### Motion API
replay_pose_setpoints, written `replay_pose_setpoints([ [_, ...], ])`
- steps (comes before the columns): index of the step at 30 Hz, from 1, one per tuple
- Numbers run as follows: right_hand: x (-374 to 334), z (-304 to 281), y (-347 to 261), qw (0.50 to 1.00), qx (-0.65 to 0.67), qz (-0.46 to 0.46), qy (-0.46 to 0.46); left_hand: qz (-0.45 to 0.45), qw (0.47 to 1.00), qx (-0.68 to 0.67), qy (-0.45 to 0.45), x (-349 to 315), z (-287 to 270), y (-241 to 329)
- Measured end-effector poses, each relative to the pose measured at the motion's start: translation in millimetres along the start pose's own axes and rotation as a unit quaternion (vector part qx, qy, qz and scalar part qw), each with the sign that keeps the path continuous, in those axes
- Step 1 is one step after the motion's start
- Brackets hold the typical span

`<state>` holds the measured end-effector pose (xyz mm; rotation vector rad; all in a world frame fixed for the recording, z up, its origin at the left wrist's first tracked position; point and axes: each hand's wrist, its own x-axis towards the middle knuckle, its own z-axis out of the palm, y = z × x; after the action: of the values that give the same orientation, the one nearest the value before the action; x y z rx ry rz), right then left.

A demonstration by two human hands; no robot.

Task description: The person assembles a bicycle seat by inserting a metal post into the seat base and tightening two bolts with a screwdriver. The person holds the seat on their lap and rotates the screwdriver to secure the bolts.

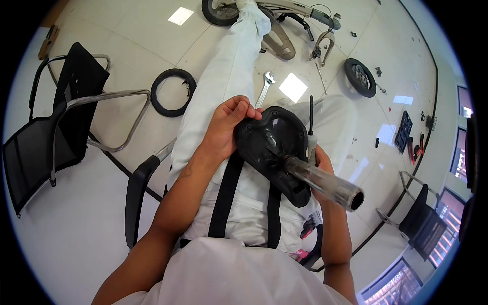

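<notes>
A black bicycle saddle [264,134] rests upside down over my lap, its screw-dotted underside facing up. From it a bare metal seat post [328,184] slants toward the lower right, its open end nearest me. My left hand [227,122] is closed at the saddle's upper left edge, fingertips pinched against the rim; whether something small is also between them is hidden. Beside the saddle's right edge, my right hand [324,165] grips a screwdriver [311,133] by its grey handle, the dark shaft pointing away from me. Part of that hand is hidden behind the saddle and post.
An adjustable wrench [265,87] lies on the tiled floor beyond my lap. Farther off are a bicycle frame [292,9], a loose tyre [172,92] and a small wheel [360,78]. Pliers [418,147] lie at right. Black chairs [81,96] stand left and right.
</notes>
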<state>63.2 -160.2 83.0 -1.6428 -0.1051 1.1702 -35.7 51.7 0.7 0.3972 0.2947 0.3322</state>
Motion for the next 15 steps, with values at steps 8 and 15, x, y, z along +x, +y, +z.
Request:
replay_pose_setpoints([
  [8, 0.1, -10.6, 23.7, 0.995, 0.095, -0.010, -0.016, -0.001, 0.999, 0.009, 0.034, 1.0, 2.4, -0.1],
  [15, 1.8, -10.9, 13.0, 0.985, 0.157, 0.058, -0.041, -0.003, 0.998, 0.031, 0.048, 0.0, 4.9, 2.6],
])
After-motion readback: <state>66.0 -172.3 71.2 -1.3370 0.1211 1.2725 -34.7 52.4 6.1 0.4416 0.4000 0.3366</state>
